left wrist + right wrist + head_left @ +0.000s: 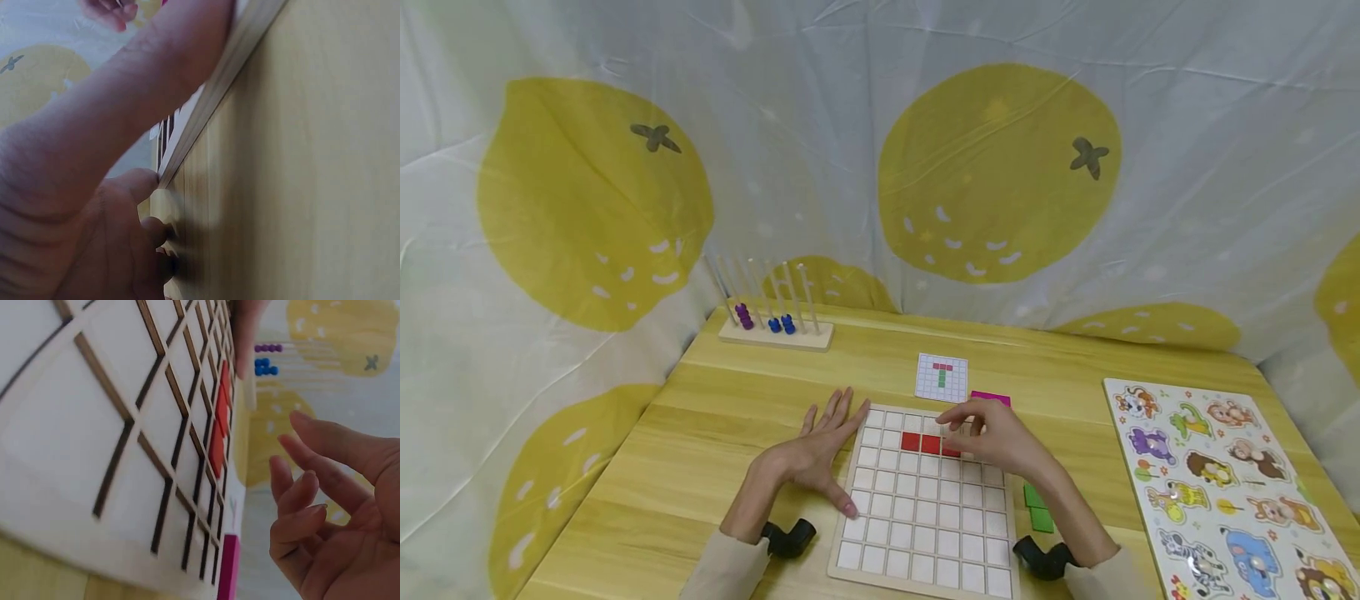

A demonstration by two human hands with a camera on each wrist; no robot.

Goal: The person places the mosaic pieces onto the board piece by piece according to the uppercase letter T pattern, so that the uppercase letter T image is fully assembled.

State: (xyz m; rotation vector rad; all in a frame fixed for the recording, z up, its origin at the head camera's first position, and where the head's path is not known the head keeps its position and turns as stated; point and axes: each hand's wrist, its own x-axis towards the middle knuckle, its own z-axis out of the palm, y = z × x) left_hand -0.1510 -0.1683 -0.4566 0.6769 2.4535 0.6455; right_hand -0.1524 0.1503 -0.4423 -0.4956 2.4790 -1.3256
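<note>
A wooden grid board (925,568) with white squares lies before me. Three red square tiles (930,444) sit side by side in its second row from the top. My left hand (812,454) is spread along the board's left side, its thumb on the edge and index fingertip near the top corner. In the left wrist view, that hand (94,244) touches the board's rim. My right hand (992,433) hovers above the board by the rightmost red tile, partly hiding it. The right wrist view shows this hand (337,525) loosely curled, apart from the tiles and holding nothing.
A card (942,377) printed with a red and green T lies beyond the board, with a magenta piece (991,399) beside it. Green tiles (1041,520) are right of the board. A peg abacus (775,335) stands back left; an animal puzzle (1195,393) lies right.
</note>
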